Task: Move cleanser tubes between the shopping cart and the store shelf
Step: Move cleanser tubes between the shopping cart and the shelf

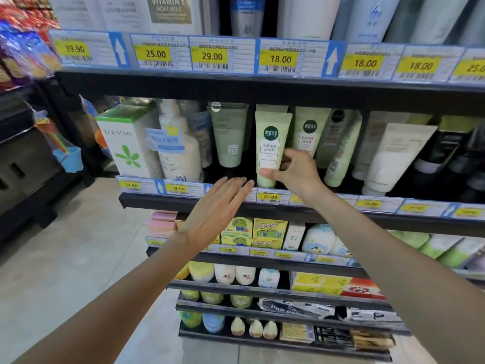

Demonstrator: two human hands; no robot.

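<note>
Right hand (294, 174) pinches the pale green tube (271, 148), probably steadying it on the shelf (183, 203); left hand (223, 203), at eight o'clock, hovers flat, holding nothing.

Right hand (294, 174) hides the pale green cleanser tube's (271, 143) lower right edge; upper-shelf bottles (309, 14) are cropped by the frame's top.

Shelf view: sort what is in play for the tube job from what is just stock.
In play:
- pale green tube, gripped by right hand
- left hand, open, at the shelf edge

Just stock:
- white box
- frog boxes
- 25.00 tag
</note>
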